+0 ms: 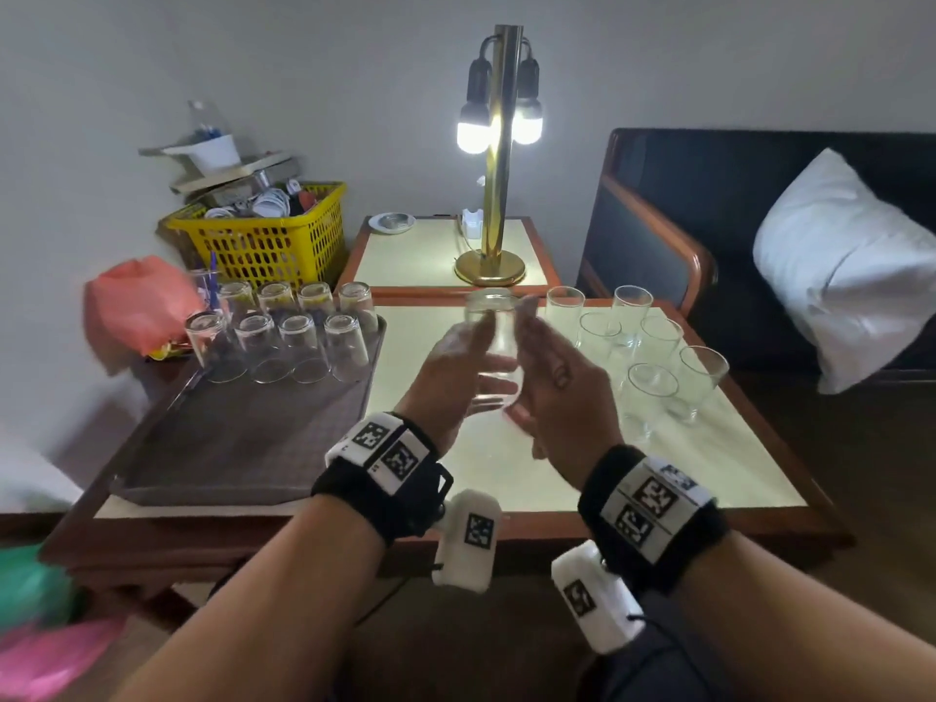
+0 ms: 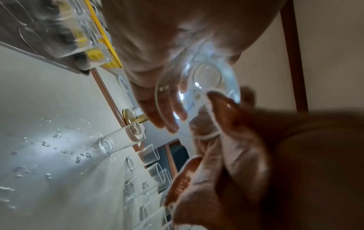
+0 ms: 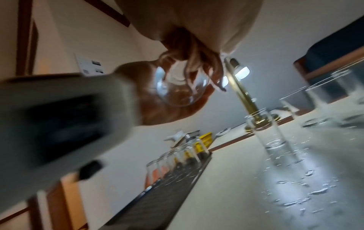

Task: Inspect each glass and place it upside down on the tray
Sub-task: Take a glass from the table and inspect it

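Tumbler of clear glass [image 1: 494, 342] held between fingers: left hand [image 1: 451, 377] cupped round it, right hand [image 1: 557, 387] curled over it. Grey rectangular tray [image 1: 243, 448] left of fingers.

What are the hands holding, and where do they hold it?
A clear glass, by its sides: left hand on one side, right hand on the other.

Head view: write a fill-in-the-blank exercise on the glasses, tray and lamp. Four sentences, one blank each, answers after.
1. The left hand and right hand together hold one ___ above the table.
2. The glasses on the tray stand ___ down.
3. The upright glasses stand on the person's ___ side.
4. The brass lamp has bulbs that are ___.

Missing words: glass; upside; right; lit.
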A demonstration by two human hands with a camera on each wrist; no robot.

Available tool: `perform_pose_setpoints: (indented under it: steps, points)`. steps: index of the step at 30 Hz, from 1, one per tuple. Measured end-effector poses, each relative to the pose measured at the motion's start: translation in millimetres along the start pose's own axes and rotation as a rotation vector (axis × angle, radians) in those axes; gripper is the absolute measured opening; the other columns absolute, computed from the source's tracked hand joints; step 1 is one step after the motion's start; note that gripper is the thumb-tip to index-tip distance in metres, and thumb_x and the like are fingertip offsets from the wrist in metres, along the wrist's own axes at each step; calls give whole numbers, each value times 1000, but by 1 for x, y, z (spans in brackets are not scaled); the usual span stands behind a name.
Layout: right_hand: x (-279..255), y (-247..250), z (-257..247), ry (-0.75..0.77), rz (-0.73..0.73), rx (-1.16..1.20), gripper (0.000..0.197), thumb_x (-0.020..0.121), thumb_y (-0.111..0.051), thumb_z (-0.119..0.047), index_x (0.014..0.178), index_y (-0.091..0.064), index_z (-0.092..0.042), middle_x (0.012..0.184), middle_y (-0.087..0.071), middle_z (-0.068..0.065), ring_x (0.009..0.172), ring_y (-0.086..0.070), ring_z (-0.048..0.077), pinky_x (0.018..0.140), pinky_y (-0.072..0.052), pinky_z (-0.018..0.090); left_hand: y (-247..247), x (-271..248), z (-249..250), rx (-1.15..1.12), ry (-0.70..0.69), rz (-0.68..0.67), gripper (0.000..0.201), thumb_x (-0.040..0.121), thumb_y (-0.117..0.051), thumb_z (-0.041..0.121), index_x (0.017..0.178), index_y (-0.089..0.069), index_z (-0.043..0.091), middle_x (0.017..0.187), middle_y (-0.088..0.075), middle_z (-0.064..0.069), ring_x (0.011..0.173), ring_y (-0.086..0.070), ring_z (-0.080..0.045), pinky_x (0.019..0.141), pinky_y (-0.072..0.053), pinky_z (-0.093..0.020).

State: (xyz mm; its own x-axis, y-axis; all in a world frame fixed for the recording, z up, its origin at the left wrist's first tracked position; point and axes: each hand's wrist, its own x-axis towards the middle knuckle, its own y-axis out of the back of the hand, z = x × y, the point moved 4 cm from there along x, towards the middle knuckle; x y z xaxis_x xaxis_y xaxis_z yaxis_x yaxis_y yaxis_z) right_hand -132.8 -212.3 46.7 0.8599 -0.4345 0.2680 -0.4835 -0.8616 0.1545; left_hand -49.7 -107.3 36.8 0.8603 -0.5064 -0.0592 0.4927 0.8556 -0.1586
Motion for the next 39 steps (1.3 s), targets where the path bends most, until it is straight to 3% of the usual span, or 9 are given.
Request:
perform_pose_setpoints:
  steps: [10, 13, 18, 22, 25, 29, 33, 37, 39]
  points:
    - [5, 8, -8, 49, 30, 4, 39, 104, -53, -22, 142, -54, -32, 77, -58, -22, 56, -57, -6, 52, -52, 18, -4, -1, 4, 58, -3, 7, 66, 85, -71, 61, 127, -56, 13, 108, -70, -23, 88, -70, -35, 84, -58, -50]
    - [-11, -5, -6, 78, -54, -70, 42, 103, -55, -16, 143, -53, -29, 111, -71, -16, 88, -71, 1, 71, -63, 36, 1, -2, 5, -48, -11, 128, 69, 94, -48, 74, 132, -56, 17, 110, -72, -19, 90, -71, -26, 76, -57, -41]
    - [4, 11, -13, 58, -10, -21, 42, 105, -52, -18, 147, -51, -23, 78, -56, -20, 52, -60, -6, 47, -50, 15, -9, -7, 1, 24, -40, 74, 64, 88, -64, 67, 127, -57, 17, 111, -72, -18, 83, -69, -26, 73, -54, -37]
    - [-8, 0, -12, 116, -43, -131, 43, 105, -53, -28, 147, -51, -24, 112, -73, -5, 93, -73, 7, 76, -63, 35, -5, -8, 6, -97, 1, 112, 47, 100, -43, 68, 113, -59, 26, 114, -71, -16, 95, -72, -31, 75, -56, -42]
    - [4, 13, -5, 30, 18, -45, 39, 105, -51, -29, 144, -54, -27, 77, -64, -16, 61, -65, -1, 57, -58, 25, -10, -10, 4, 14, -13, 6, 53, 92, -64, 61, 122, -58, 17, 114, -71, -19, 85, -72, -29, 75, -57, -42]
    - [-13, -2, -6, 64, -36, -54, 44, 102, -58, -22, 144, -52, -32, 109, -73, -15, 95, -73, 10, 80, -63, 42, -5, -9, 7, -77, -58, 117, 44, 97, -52, 65, 115, -60, 26, 109, -73, -11, 86, -72, -22, 66, -57, -34]
    - [2, 15, -6, 16, 38, -15, 42, 105, -52, -27, 147, -51, -26, 73, -62, -16, 56, -63, -3, 51, -54, 20, -13, -12, 2, 31, -1, -33, 59, 87, -67, 65, 121, -58, 17, 110, -72, -17, 78, -71, -24, 66, -54, -33]
    - [-14, 2, -17, 96, -64, -96, 43, 104, -55, -18, 146, -52, -23, 98, -73, -10, 77, -72, 4, 66, -62, 29, -5, -10, 9, -117, -40, 123, 59, 92, -52, 74, 120, -59, 23, 117, -70, -18, 100, -71, -30, 74, -57, -39]
    - [1, 10, -14, 73, -31, -116, 42, 105, -53, -25, 146, -52, -22, 76, -67, -19, 63, -67, 2, 58, -58, 27, -9, -11, 8, -89, 48, 11, 48, 100, -48, 64, 121, -57, 22, 121, -69, -22, 105, -71, -35, 80, -57, -43]
